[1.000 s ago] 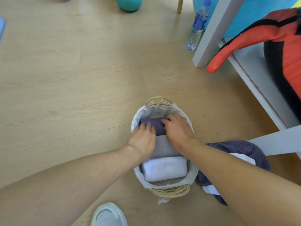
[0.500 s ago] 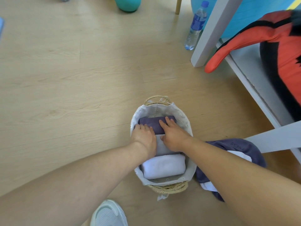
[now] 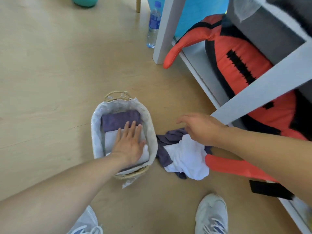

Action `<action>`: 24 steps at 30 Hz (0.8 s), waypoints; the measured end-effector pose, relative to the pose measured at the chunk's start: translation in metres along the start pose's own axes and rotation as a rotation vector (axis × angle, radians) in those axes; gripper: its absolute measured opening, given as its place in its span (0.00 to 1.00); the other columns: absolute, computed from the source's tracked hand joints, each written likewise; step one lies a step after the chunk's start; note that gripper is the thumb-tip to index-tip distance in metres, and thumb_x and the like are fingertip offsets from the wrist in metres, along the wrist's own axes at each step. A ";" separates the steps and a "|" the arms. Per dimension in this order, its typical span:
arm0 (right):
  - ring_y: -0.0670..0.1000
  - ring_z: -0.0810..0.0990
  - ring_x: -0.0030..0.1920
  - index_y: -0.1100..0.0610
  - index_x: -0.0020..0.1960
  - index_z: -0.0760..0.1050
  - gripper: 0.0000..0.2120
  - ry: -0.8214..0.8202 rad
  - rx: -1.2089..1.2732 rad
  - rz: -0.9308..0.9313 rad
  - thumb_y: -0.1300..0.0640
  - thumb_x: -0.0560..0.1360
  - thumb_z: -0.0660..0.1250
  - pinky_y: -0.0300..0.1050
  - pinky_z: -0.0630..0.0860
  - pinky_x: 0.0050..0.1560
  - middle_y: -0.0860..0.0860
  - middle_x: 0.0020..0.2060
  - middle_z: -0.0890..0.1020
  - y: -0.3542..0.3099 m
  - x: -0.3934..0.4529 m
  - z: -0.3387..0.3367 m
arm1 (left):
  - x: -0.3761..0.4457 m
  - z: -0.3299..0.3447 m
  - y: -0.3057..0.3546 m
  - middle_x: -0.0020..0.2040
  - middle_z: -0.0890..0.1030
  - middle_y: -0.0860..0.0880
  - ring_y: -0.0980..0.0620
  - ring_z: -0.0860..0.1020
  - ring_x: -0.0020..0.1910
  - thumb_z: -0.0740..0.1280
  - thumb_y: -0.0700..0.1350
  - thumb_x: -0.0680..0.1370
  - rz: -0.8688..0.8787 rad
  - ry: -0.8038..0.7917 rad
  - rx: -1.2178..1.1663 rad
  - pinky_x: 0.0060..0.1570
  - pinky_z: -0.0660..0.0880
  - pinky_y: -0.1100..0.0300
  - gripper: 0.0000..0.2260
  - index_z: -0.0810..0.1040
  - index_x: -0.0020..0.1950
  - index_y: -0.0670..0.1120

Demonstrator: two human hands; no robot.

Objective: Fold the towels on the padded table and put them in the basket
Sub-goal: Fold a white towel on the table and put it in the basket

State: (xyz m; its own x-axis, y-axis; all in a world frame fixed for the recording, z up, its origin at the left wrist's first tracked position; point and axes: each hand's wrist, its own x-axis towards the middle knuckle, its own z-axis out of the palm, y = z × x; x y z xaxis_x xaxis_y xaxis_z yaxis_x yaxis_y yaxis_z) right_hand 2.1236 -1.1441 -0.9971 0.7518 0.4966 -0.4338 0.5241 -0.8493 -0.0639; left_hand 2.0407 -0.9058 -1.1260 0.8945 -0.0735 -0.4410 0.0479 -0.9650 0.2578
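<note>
Packing step: the folded towels [image 3: 118, 130] lie in the basket [image 3: 152, 132], where the left hand [image 3: 129, 145] presses flat on them, fingers straight. The right hand [image 3: 200, 128] hovers relaxed and empty over unfolded towels [image 3: 184, 156] just right of the basket; those probably need gathering next

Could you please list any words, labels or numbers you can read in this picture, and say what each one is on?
No text can be read here.
Water bottle: its blue label is too blurred to read.
Shoes: no readable marking.
Basket, towels inside it and loose towels on the floor: no print visible.
</note>
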 end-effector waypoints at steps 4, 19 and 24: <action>0.52 0.71 0.69 0.48 0.71 0.70 0.20 -0.051 0.132 0.123 0.51 0.80 0.63 0.50 0.73 0.63 0.46 0.67 0.74 0.015 -0.021 0.054 | 0.003 0.023 -0.007 0.82 0.35 0.48 0.44 0.36 0.81 0.44 0.61 0.84 -0.045 -0.056 0.047 0.79 0.41 0.44 0.31 0.32 0.81 0.52; 0.48 0.75 0.39 0.49 0.50 0.72 0.09 0.012 0.311 0.110 0.59 0.73 0.68 0.46 0.71 0.37 0.49 0.44 0.80 -0.011 -0.069 0.028 | -0.024 -0.075 0.059 0.68 0.76 0.52 0.49 0.72 0.69 0.69 0.42 0.75 0.347 0.318 -0.370 0.66 0.69 0.55 0.23 0.74 0.70 0.51; 0.46 0.74 0.36 0.48 0.43 0.70 0.14 0.201 0.426 0.036 0.56 0.69 0.76 0.45 0.69 0.32 0.46 0.37 0.79 -0.038 -0.148 -0.056 | -0.072 -0.160 0.138 0.59 0.81 0.58 0.53 0.78 0.61 0.76 0.43 0.70 0.532 -0.173 -0.355 0.61 0.75 0.58 0.20 0.78 0.60 0.53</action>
State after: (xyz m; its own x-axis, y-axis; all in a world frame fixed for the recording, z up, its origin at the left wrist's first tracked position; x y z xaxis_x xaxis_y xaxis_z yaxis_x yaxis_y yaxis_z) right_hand 2.0147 -1.1753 -0.8800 0.8511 0.4547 -0.2623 0.3173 -0.8437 -0.4331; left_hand 2.0542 -0.9932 -0.9212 0.7538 -0.5850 -0.2992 -0.2109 -0.6467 0.7331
